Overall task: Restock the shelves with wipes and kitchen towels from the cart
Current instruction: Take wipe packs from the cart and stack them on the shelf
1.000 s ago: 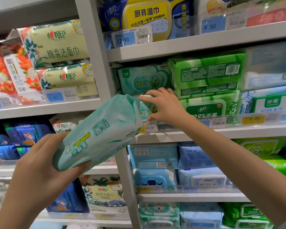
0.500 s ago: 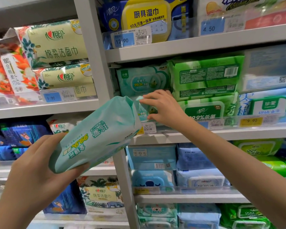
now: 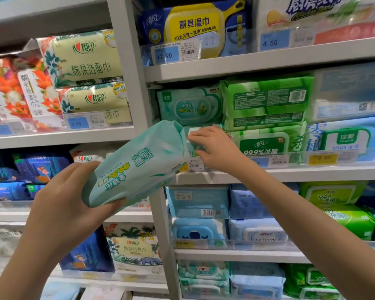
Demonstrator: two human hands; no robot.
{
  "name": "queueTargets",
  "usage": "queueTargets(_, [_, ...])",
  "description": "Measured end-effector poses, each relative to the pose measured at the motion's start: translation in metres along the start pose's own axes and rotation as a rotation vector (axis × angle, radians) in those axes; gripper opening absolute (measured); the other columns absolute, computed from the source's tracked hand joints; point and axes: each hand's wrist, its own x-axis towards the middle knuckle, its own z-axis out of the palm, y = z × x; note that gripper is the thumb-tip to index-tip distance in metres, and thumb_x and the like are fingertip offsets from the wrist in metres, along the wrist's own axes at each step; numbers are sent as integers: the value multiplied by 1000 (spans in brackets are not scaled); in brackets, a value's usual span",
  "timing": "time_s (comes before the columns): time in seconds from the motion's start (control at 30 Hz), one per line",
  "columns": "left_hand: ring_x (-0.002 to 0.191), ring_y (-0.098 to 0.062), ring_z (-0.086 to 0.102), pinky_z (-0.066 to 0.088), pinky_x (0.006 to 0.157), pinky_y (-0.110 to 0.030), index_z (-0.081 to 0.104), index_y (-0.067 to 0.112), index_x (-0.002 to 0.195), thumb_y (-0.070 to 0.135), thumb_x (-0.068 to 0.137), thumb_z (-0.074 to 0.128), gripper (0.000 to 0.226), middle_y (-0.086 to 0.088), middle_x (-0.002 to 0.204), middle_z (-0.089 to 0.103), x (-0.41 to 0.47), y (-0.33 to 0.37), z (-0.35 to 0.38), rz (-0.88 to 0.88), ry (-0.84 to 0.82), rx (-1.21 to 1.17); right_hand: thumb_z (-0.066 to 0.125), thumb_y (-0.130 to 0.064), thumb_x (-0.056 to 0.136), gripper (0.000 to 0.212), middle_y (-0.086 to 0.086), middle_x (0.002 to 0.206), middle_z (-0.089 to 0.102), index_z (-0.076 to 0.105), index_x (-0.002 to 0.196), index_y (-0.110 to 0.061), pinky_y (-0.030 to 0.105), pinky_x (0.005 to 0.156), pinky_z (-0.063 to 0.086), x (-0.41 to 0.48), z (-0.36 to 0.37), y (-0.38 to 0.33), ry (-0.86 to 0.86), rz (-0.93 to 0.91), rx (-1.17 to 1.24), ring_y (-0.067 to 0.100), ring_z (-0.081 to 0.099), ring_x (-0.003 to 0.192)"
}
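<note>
Wipes pack (image 3: pixel 136 163), pale teal with green lettering, is held in the air in front of the grey upright (image 3: pixel 134 87) of the shelving. It is tilted, with its far end raised to the right and its near end lower at the left. The lettering is seen upside down.

The left hand (image 3: pixel 69 204) is closed round the near end of the wipes pack. The thumb is laid along the lower face and the palm is set behind it. The fingers are hidden by the pack, so their spread cannot be told.

The right hand (image 3: pixel 217 148) is extended to the middle shelf (image 3: pixel 290 173), just right of the raised end of the held pack. Its fingers are bent across the front of the lower teal pack (image 3: pixel 194 146), and the thumb is set against that pack from below, so the pack is pinched at a narrow opening. Most of this pack is covered by the hand and by the held pack.

An upper teal pack (image 3: pixel 188 106) of the same design is stacked directly above it. Green packs (image 3: pixel 266 100) are stacked just to the right, touching the teal stack. A price tag (image 3: pixel 195 164) is fixed to the shelf rail directly below the right thumb.
</note>
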Motion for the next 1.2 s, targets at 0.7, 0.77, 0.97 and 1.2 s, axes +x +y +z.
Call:
queueTargets(0.7, [95,-33,53,50,79,-49,54,-2,112,28,76,65,48,-20,101,63,67,50,62,409,404,254,54,-61,78,51,0,102,71,62,110,-23,33,82,57,-60,-113,5,-82,369,1247,22,70,94])
queueTargets(0.77, [98,-34,54,46,84,-47,52,0,112,27,81,58,42,-19,102,64,70,52,71,456,450,297,49,-63,73,51,-2,94,72,63,102,-23,35,79,59,-54,-110,2,-3,481,1256,23,72,88])
queueTargets(0.97, [103,-30,52,42,91,-40,54,3,110,18,83,65,32,-17,104,67,85,56,76,571,647,376,67,-42,82,45,6,109,65,57,117,-15,38,79,59,-50,-109,-1,138,565,1321,26,70,95])
queueTargets(1.2, [108,-30,46,38,98,-41,47,9,112,19,90,62,29,-11,119,47,100,50,96,559,750,384,74,-20,80,38,10,108,67,53,111,-16,44,79,59,-49,-92,-13,396,615,1396,27,68,92])
